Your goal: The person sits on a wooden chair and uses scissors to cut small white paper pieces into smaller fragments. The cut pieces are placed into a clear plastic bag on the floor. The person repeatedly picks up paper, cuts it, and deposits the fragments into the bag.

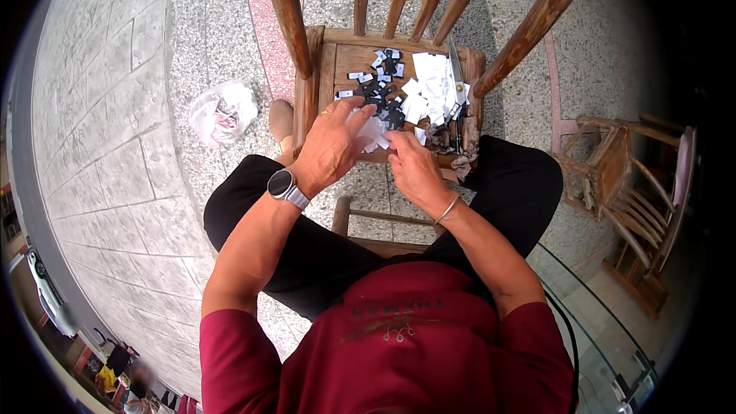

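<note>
We note, from the left: a crumpled plastic bag (223, 112) lies on the paving beside the wooden chair (330, 69), whose seat serves as worktop. Our left hand (331, 146) rests at the seat's front edge, fingers curled on a small white paper piece (373, 132); our right hand (414, 169) pinches the same bundle. Small dark tags (381, 90) lie scattered mid-seat, a white paper pile (431, 88) and scissors (457, 77) to the right. We judge sorting partly done: many pieces remain loose.

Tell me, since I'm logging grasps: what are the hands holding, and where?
Both the left hand and right hand pinch small white paper slips by their near edges, over the wooden chair seat.
</note>
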`<state>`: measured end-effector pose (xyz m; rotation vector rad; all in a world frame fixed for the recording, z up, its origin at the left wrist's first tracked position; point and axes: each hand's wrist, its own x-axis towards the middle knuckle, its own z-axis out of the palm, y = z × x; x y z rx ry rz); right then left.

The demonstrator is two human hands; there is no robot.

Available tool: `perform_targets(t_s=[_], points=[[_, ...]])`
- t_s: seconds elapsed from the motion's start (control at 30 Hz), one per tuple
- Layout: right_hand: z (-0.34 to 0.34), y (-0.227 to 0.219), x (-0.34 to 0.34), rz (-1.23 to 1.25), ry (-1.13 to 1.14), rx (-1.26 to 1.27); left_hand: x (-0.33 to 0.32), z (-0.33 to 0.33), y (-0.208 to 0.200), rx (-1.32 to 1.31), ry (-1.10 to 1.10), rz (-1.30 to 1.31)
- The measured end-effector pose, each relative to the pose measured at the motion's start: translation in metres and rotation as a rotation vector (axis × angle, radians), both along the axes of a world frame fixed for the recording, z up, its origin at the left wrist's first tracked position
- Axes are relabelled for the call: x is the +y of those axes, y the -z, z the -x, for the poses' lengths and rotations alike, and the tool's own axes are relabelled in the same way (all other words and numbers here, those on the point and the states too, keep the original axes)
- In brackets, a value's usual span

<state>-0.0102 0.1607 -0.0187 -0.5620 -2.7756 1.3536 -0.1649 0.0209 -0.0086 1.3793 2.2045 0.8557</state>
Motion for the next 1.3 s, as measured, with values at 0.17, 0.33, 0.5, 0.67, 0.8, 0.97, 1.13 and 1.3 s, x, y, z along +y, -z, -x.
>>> perform_targets(t_s=[0.17, 0.33, 0.5, 0.67, 0.8, 0.97, 1.13, 1.3], points=[[0.008, 0.003, -0.011, -0.062, -0.129, -0.117, -0.011, -0.037, 0.025, 0.152, -0.036, 0.08], [0.009, 0.012, -0.013, -0.05, -0.188, -0.006, -0.016, -0.046, 0.045, 0.173, -0.127, -0.004], [0.007, 0.018, -0.004, 0.088, -0.043, 0.132, -0.017, -0.045, 0.058, 0.137, -0.194, -0.11], [0.001, 0.02, 0.001, -0.095, -0.028, -0.029, -0.012, -0.051, 0.066, 0.107, -0.29, -0.142], [0.007, 0.016, -0.009, -0.114, -0.103, -0.077, -0.006, -0.058, 0.058, 0.132, -0.337, -0.106], [0.011, 0.016, -0.008, -0.062, -0.079, -0.058, -0.006, -0.06, 0.063, 0.16, -0.368, -0.113], [0.005, 0.022, 0.001, -0.069, -0.06, -0.022, -0.002, -0.055, 0.071, 0.211, -0.392, -0.104], [0.008, 0.02, 0.001, -0.078, -0.051, -0.044, 0.0, -0.053, 0.069, 0.199, -0.384, -0.073]])
